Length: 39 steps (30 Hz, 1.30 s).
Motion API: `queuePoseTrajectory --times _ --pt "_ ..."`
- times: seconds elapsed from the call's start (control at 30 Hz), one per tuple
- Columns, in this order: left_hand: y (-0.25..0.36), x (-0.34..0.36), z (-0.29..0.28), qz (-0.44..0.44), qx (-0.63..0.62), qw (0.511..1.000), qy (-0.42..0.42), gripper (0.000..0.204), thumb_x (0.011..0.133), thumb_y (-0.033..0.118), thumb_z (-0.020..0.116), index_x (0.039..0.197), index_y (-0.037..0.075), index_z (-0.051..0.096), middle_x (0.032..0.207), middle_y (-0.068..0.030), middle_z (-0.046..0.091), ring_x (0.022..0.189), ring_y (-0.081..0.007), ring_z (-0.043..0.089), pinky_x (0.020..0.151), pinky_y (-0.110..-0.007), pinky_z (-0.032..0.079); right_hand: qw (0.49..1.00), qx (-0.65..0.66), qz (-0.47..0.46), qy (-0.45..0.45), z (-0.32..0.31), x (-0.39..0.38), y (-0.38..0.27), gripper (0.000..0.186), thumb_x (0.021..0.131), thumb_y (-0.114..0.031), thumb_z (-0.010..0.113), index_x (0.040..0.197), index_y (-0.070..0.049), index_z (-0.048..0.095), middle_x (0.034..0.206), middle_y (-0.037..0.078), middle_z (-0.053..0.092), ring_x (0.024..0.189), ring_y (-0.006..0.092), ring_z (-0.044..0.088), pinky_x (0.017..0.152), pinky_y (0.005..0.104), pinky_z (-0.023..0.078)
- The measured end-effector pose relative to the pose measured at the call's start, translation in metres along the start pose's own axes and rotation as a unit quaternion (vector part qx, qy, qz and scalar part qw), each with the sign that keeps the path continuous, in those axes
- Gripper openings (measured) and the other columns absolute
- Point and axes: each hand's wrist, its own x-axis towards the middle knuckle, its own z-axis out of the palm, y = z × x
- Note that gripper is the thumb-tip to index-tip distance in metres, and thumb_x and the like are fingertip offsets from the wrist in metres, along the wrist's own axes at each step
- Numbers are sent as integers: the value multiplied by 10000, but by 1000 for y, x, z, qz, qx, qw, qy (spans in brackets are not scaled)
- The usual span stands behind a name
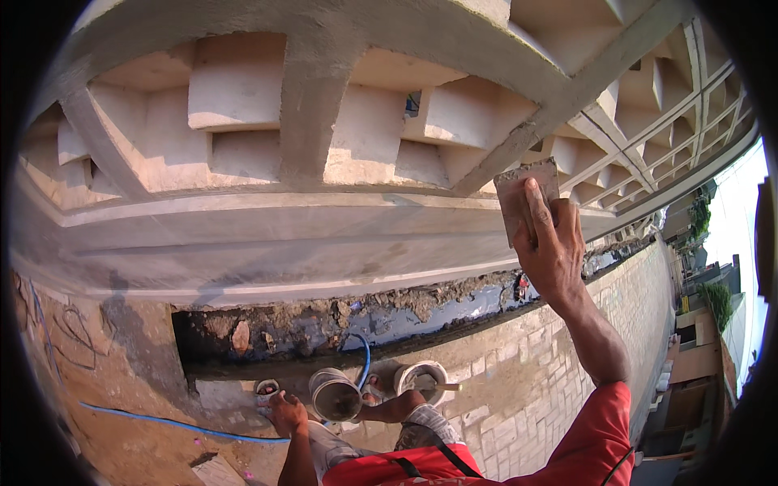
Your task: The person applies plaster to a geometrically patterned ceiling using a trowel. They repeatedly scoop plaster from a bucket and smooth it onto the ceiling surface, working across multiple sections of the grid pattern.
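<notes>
Beside ditch (pixel 405 320): bucket (pixel 326 377), murky liquid (pixel 336 402) inside; right hand (pixel 554 243) gripping flat plate (pixel 510 198); left hand (pixel 288 415): grip unclear.

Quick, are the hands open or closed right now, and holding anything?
Left hand: at a small cup; can't tell if it's gripping.
Right hand: closed, holding a flat trowel.

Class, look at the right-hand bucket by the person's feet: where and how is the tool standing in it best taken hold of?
Probably by the outer end of its pale handle, coming from the right and slightly above. That end juts past the rim of the bucket on the right, while the other end is inside, its shape unclear.
</notes>
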Motion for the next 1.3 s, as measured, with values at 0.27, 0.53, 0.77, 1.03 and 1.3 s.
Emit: queuePoseTrajectory --times 0.27,0.53,0.77,1.03,1.3 --pt "5 7 1 43 70 997 -15 340 804 229 549 1098 60 519 1196 -148 477 1168 -321 422 960 -443 355 976 53 132 164 -11 43 -20 640 696 -14 624 1302 -137 457 802 96 451 674 214 503 607 341 459" --pt "10 22 -8 41 28 998 -29 325 807 210 550 1078 34 517 1108 -184 502 1078 -337 480 921 -424 378 957 125 222 136 35 27 -55 634 696 -23 627 1296 -154 471 813 123 448 660 232 507 606 347 465" --pt "0 42 -5 69 -12 997 -35 309 768 188 588 1015 6 555 1094 -194 522 1063 -346 479 932 -427 360 957 124 246 88 29 1 -61 635 691 -3 614 1297 -121 466 826 115 450 681 221 510 620 335 465" --pt "-9 59 17 63 -27 997 -39 302 763 210 569 1001 25 568 1132 -177 509 1080 -331 453 952 -426 354 952 118 259 116 43 20 -66 622 706 -12 602 1301 -117 457 806 117 447 660 222 493 613 348 449" --pt "-7 68 20 72 8 997 -26 311 776 224 581 1029 44 576 1106 -180 532 1024 -340 513 889 -432 410 944 162 222 181 18 34 -61 598 702 11 577 1284 -79 470 816 104 461 694 202 524 602 323 462"
